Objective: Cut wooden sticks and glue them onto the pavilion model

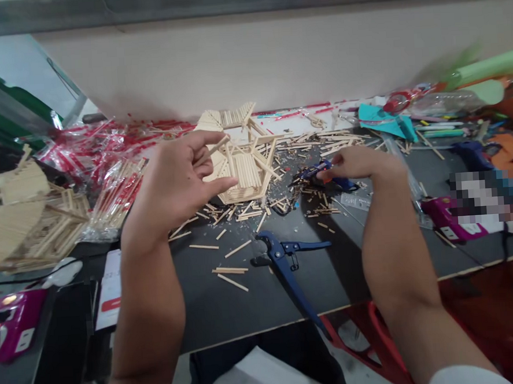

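Raised on the left, my left hand (pixel 173 180) holds a short wooden stick (pixel 219 144) at its curled fingers, the thumb apart below. Just beyond it stands a structure of glued wooden sticks (pixel 249 172), partly covered by the hand. My right hand (pixel 350 164) has its fingers closed on a blue tool (pixel 318 169) that looks like a glue gun, low over the scraps. Its shape is partly hidden by the fingers. Between my forearms lies a blue pipe cutter (pixel 282 263) with its jaws apart, beside several loose cut sticks (pixel 230 270).
Red-wrapped chopsticks (pixel 112 189) pile up at the left, near another stick structure (pixel 14 212). A black phone (pixel 59 337) and a magenta device (pixel 19 322) lie at the front left. Another magenta device (pixel 451 217) sits at the right. A wall (pixel 274 57) stands behind.
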`<state>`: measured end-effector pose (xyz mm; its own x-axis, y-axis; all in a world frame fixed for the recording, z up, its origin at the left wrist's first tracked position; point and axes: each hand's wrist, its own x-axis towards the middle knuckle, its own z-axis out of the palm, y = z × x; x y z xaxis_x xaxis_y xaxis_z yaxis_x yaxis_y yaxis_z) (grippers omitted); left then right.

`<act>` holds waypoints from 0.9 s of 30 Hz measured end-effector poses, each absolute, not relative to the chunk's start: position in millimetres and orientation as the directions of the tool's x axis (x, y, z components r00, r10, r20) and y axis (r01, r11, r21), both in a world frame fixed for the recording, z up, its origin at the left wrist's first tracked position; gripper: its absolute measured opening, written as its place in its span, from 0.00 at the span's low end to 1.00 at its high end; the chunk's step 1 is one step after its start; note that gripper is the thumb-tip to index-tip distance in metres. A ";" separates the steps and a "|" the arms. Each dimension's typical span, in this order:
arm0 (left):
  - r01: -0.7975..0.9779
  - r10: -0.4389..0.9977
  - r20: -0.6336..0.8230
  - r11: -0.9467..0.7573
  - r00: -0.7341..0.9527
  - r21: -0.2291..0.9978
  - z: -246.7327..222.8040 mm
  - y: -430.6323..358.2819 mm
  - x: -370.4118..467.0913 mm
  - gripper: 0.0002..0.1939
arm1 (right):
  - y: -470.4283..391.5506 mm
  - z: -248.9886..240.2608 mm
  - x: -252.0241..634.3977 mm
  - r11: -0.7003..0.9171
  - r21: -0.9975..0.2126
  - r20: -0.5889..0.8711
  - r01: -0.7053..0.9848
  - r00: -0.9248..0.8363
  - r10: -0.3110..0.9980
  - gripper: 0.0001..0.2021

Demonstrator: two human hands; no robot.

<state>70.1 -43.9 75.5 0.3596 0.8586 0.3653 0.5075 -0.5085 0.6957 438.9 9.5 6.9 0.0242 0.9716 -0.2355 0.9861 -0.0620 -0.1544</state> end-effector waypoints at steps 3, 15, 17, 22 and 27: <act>0.522 0.886 0.261 -0.440 0.382 0.731 79.7 -46.8 66.6 0.29 | 18.1 -2.9 433.1 -0.103 -0.005 -0.473 0.995 0.088 0.877 0.27; 0.559 0.923 0.105 -0.312 0.371 0.768 84.0 -48.7 75.2 0.30 | 14.6 10.8 432.1 -0.062 -0.136 -0.404 0.989 0.002 0.915 0.12; 0.555 0.923 0.135 -0.329 0.361 0.764 82.0 -46.5 74.1 0.30 | 5.9 24.5 431.8 -0.063 -0.176 -0.284 0.982 0.011 0.959 0.14; 0.554 0.926 0.169 -0.342 0.339 0.759 77.2 -42.1 75.7 0.30 | -13.5 52.1 422.6 -0.073 -0.292 0.021 0.954 0.083 0.996 0.18; 0.572 0.929 0.163 -0.335 0.331 0.748 77.4 -43.4 81.9 0.32 | -20.2 60.7 397.5 0.146 -0.305 0.313 0.941 -0.046 0.949 0.16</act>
<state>81.9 -43.4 77.4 0.3310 0.9295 0.1629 0.5723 -0.3350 0.7484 397.5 -20.2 60.7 -0.0459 0.9488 0.3126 0.9410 0.1461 -0.3052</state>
